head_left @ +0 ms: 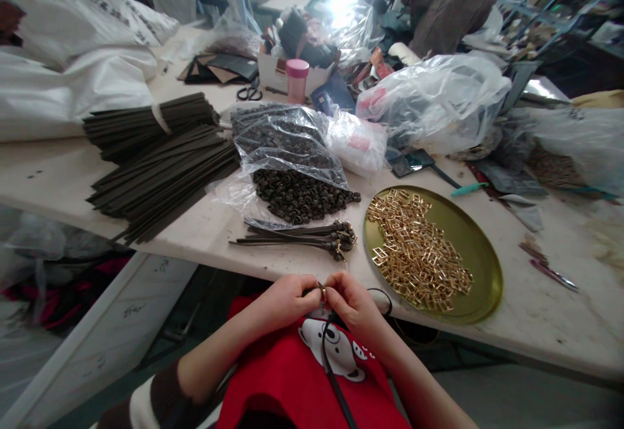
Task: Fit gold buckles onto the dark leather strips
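Observation:
My left hand and my right hand meet just below the table's front edge, fingers pinched together on a small gold buckle. A dark leather strap hangs down from the buckle over my red apron. Just beyond my hands, a small pile of straps with buckles fitted lies on the table. A round gold tray to the right holds several loose gold buckles.
A large stack of dark straps lies at the left. An open plastic bag spills small dark loops in the middle. Clear bags, scissors, a pink-lidded jar and clutter fill the back. Another person sits at the far right.

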`<state>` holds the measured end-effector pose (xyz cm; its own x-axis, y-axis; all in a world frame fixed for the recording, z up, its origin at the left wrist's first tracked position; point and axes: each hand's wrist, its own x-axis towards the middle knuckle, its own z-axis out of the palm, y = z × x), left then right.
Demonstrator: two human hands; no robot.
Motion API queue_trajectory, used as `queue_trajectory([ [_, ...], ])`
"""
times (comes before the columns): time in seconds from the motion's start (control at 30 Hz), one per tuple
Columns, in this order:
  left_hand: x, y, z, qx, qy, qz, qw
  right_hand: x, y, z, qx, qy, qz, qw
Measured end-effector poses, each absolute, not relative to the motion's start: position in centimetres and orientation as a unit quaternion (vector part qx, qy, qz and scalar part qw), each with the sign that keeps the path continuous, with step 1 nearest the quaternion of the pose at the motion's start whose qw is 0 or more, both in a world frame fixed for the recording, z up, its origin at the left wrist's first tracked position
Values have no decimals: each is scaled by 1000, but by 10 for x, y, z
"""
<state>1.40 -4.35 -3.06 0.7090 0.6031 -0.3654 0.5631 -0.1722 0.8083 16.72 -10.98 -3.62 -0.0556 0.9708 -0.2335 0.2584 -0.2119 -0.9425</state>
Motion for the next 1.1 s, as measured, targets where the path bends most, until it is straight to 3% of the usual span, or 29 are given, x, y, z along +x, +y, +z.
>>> queue_trajectory([
  [0.47, 15, -44, -27, 764, 381, 33, 520, 158, -116, -46, -640, -504, 378, 440],
  [0.73, 13, -46, -29, 764, 354, 39, 537, 156, -118, -51, -618, -616, 258, 415],
  [1.1, 13, -47, -21, 771, 345, 32, 535, 159, -115, -53, -611, -481, 438, 451],
])
